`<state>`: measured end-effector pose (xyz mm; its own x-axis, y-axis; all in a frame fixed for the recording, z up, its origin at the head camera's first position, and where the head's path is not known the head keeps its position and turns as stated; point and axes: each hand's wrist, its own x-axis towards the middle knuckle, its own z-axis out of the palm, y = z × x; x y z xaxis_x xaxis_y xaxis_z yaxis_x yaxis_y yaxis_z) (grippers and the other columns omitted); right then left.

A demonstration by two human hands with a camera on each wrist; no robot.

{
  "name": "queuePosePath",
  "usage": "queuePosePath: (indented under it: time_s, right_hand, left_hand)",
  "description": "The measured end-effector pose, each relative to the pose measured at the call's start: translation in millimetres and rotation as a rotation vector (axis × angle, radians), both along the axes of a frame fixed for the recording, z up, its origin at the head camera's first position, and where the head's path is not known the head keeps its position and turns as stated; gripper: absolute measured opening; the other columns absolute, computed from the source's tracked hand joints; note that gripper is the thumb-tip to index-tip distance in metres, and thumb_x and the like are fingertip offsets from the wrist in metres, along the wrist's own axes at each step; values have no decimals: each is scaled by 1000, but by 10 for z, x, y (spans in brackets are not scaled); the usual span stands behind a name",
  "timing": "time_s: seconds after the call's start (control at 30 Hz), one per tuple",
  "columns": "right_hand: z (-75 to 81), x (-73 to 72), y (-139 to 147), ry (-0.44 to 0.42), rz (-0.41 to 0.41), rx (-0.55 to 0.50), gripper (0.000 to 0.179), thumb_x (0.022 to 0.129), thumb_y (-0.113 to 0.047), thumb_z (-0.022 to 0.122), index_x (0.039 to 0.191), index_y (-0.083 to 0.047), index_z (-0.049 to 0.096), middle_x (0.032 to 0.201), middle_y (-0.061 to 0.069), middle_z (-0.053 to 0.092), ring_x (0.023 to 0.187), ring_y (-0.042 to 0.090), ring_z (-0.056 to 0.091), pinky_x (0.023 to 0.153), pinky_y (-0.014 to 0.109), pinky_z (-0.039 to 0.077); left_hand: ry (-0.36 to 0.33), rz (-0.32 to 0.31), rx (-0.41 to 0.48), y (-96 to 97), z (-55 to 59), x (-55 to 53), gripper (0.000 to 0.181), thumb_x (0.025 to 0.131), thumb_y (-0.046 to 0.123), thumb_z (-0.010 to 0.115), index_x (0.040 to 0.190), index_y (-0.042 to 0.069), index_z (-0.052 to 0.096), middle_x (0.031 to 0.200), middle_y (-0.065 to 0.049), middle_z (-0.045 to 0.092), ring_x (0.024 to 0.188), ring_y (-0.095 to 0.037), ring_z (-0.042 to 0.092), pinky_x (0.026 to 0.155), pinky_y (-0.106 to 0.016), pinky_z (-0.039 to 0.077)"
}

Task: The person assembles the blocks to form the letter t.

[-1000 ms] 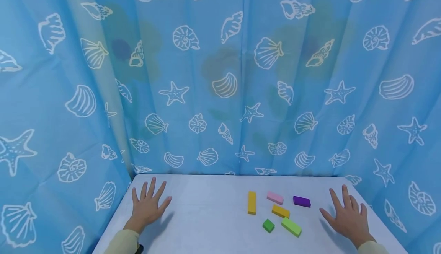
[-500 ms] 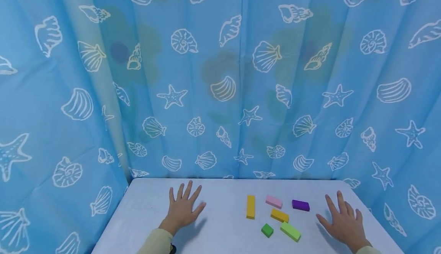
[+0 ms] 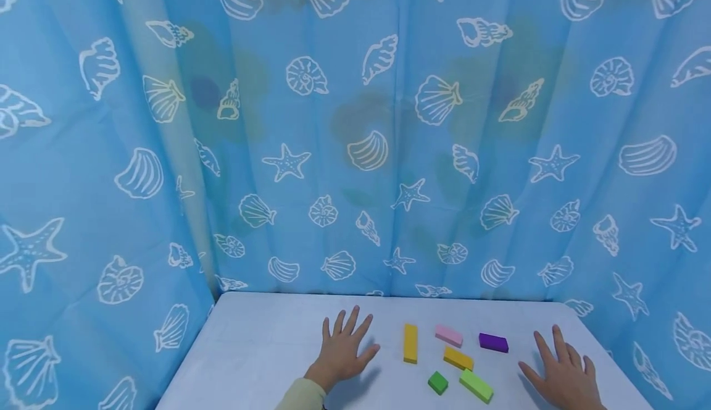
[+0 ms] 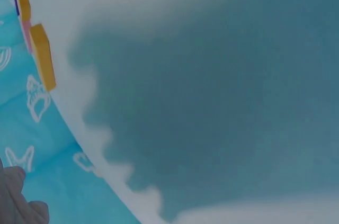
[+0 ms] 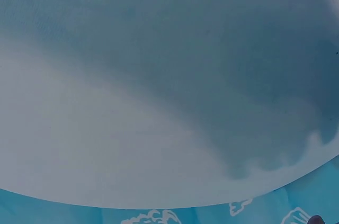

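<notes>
My left hand (image 3: pixel 343 349) hovers over the white table with its fingers spread, left of an upright-lying long yellow block (image 3: pixel 410 343). My right hand (image 3: pixel 565 373), also with spread fingers, is over the table at the right, beyond the purple block (image 3: pixel 493 343). Between the hands lie a pink block (image 3: pixel 449 335), a shorter yellow block (image 3: pixel 458 358), a light green block (image 3: pixel 476 386) and a small dark green block (image 3: pixel 437 383). Neither hand touches a block. In the left wrist view the long yellow block (image 4: pixel 43 57) shows at the left edge, near the hand's shadow.
The white table (image 3: pixel 250 348) is bordered at the back and sides by a blue curtain (image 3: pixel 355 212) printed with white shells and starfish. Hand shadows fall on the tabletop in both wrist views.
My left hand has moved right across the table, from the left edge towards the blocks. The right hand stays about where it was, and the blocks lie as before.
</notes>
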<state>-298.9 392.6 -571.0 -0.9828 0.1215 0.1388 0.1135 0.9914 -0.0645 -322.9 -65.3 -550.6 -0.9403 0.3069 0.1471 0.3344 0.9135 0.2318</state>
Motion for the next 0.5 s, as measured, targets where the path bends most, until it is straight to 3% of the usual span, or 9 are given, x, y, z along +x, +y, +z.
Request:
queuePosePath:
  time_s: [0.17, 0.5]
  right_hand:
    - [-33, 34, 10, 26, 11, 2, 97, 82, -74, 57, 142, 0, 43, 152, 38, 20, 123, 62, 32, 104, 81, 18]
    - [24, 6, -60, 15, 39, -5, 97, 83, -72, 57, 144, 1, 40, 154, 38, 15, 125, 64, 28, 104, 81, 16]
  left_hand:
    - [-28, -39, 0, 196, -70, -22, 62, 99, 60, 39, 154, 32, 34, 165, -3, 25, 150, -37, 23, 113, -72, 16]
    - [-100, -134, -63, 552, -69, -158, 61, 98, 65, 34, 154, 40, 29, 165, 7, 23, 151, -31, 23, 116, -68, 16]
